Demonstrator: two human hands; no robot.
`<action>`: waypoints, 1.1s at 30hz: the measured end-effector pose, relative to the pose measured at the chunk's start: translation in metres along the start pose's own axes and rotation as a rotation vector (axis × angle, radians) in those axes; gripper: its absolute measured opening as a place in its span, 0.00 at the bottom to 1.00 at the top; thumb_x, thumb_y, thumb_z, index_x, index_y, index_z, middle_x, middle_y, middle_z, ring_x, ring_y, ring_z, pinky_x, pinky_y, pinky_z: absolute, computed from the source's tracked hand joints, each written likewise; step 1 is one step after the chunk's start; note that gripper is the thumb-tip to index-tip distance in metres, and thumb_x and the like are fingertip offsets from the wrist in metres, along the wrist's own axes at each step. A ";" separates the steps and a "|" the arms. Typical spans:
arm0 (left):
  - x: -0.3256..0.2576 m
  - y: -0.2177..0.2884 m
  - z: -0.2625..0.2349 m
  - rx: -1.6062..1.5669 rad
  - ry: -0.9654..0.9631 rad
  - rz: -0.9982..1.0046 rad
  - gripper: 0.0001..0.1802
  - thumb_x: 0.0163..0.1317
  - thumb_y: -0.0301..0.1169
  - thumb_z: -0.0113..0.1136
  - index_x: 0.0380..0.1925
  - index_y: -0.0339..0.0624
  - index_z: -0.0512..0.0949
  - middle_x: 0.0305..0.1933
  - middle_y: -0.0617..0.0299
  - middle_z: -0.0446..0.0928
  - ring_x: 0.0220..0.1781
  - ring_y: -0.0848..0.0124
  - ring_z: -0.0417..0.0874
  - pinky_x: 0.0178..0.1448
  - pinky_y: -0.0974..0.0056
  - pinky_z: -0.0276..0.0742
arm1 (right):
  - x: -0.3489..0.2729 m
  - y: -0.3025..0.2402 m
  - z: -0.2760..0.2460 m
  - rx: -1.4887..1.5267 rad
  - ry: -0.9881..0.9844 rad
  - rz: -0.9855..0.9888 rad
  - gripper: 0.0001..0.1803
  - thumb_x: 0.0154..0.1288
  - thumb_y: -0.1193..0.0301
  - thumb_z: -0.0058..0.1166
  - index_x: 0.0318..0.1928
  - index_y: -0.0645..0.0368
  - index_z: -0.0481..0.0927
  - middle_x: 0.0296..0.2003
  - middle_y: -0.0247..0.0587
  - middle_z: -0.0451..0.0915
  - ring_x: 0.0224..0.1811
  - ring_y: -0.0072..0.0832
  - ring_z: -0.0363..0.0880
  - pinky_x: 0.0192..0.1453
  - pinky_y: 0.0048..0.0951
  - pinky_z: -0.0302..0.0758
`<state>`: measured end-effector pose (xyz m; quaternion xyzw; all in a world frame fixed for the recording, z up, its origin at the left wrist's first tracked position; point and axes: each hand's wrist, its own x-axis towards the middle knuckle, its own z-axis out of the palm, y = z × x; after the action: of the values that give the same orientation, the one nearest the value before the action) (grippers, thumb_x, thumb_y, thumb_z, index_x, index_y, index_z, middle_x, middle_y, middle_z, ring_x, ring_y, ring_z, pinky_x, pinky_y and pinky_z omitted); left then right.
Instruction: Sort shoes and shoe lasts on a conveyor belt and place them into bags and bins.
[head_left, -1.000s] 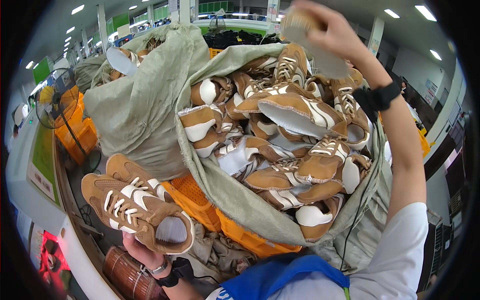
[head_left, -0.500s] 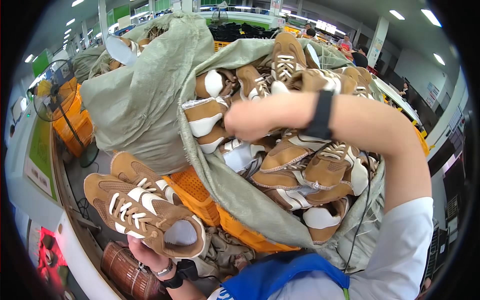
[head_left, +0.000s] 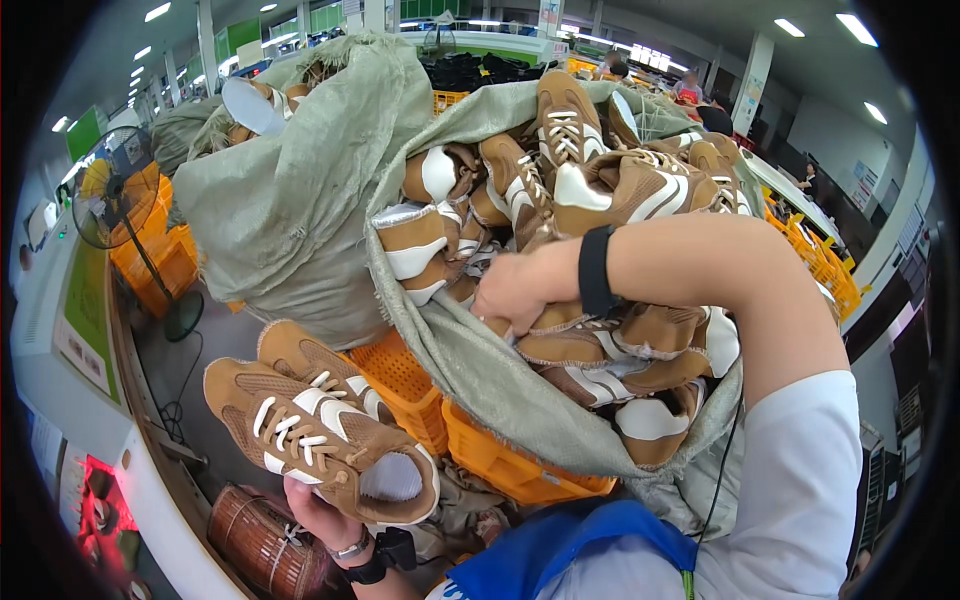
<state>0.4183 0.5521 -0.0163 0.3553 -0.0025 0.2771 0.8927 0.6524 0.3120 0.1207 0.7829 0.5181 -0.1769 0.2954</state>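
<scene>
My left hand (head_left: 318, 518) is low at the left, shut under a brown sneaker with white laces (head_left: 318, 442). A second matching sneaker (head_left: 312, 362) lies just behind it, touching it. My right hand (head_left: 518, 290) reaches across into an open grey-green woven sack (head_left: 480, 375) full of brown-and-white sneakers (head_left: 560, 170). Its fingers curl over the edge of a brown shoe (head_left: 575, 345) near the sack's front lip. A black band sits on that wrist.
Orange plastic crates (head_left: 490, 455) stand under the sack. A second stuffed sack (head_left: 290, 200) rises behind at the left. A standing fan (head_left: 110, 200) and more orange crates (head_left: 160, 255) are at the far left, and a brown woven basket (head_left: 262, 540) sits below my left hand. People work in the far background.
My right hand came down from high above the sack, where it held something pale, into the pile of shoes. The left hand with the sneakers has barely moved.
</scene>
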 end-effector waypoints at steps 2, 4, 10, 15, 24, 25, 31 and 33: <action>-0.003 0.001 0.000 0.003 -0.011 -0.002 0.27 0.56 0.38 0.47 0.54 0.33 0.64 0.53 0.53 0.71 0.54 0.63 0.73 0.58 0.58 0.69 | -0.021 0.012 -0.017 0.091 0.095 0.042 0.29 0.38 0.58 0.65 0.44 0.57 0.75 0.38 0.48 0.78 0.43 0.46 0.77 0.45 0.43 0.73; -0.009 0.004 -0.002 0.021 -0.020 -0.001 0.27 0.56 0.38 0.47 0.54 0.33 0.64 0.53 0.53 0.71 0.54 0.63 0.73 0.58 0.58 0.69 | -0.039 0.028 -0.025 0.199 0.279 0.077 0.30 0.35 0.61 0.66 0.44 0.58 0.76 0.38 0.49 0.77 0.44 0.45 0.76 0.46 0.41 0.73; -0.010 0.003 0.000 0.014 -0.028 -0.058 0.26 0.56 0.39 0.46 0.52 0.34 0.66 0.52 0.54 0.72 0.53 0.64 0.74 0.57 0.59 0.69 | -0.110 0.049 -0.085 1.089 0.982 0.373 0.23 0.41 0.65 0.67 0.41 0.61 0.79 0.38 0.41 0.79 0.40 0.29 0.77 0.43 0.27 0.73; -0.008 0.004 0.033 -0.124 -0.034 -0.170 0.25 0.58 0.41 0.44 0.50 0.33 0.69 0.50 0.53 0.74 0.51 0.62 0.75 0.58 0.57 0.69 | -0.135 0.028 -0.104 1.556 1.031 0.372 0.23 0.50 0.61 0.63 0.45 0.58 0.77 0.43 0.38 0.77 0.44 0.26 0.75 0.51 0.29 0.71; -0.010 -0.006 0.058 -0.230 -0.262 -0.361 0.35 0.63 0.56 0.35 0.59 0.38 0.62 0.58 0.55 0.68 0.58 0.63 0.70 0.63 0.58 0.64 | -0.079 -0.105 -0.068 0.384 1.087 -0.455 0.26 0.37 0.81 0.62 0.43 0.56 0.72 0.45 0.43 0.69 0.56 0.42 0.64 0.60 0.38 0.65; -0.011 -0.006 0.063 -0.287 -0.335 -0.356 0.41 0.62 0.62 0.32 0.63 0.40 0.58 0.62 0.55 0.65 0.61 0.62 0.68 0.65 0.58 0.62 | -0.068 -0.123 -0.052 0.417 1.112 -0.510 0.26 0.36 0.82 0.59 0.42 0.57 0.72 0.48 0.45 0.67 0.56 0.45 0.62 0.61 0.40 0.64; -0.027 -0.015 0.033 -0.096 -0.212 -0.460 0.32 0.60 0.45 0.47 0.59 0.37 0.61 0.57 0.49 0.69 0.56 0.56 0.72 0.60 0.52 0.68 | -0.054 -0.131 -0.020 0.599 0.780 -0.639 0.28 0.43 0.80 0.57 0.50 0.58 0.68 0.54 0.48 0.66 0.59 0.46 0.62 0.63 0.42 0.62; -0.019 -0.019 0.019 -0.075 -0.177 -0.596 0.26 0.61 0.40 0.43 0.54 0.35 0.67 0.52 0.49 0.73 0.50 0.56 0.76 0.56 0.55 0.73 | -0.061 -0.102 -0.037 0.795 0.500 -0.672 0.27 0.45 0.79 0.56 0.51 0.59 0.69 0.52 0.47 0.68 0.57 0.43 0.65 0.62 0.42 0.63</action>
<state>0.4151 0.5193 -0.0174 0.3297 0.0140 -0.0292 0.9435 0.5331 0.3219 0.1556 0.6441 0.6864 -0.2515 -0.2253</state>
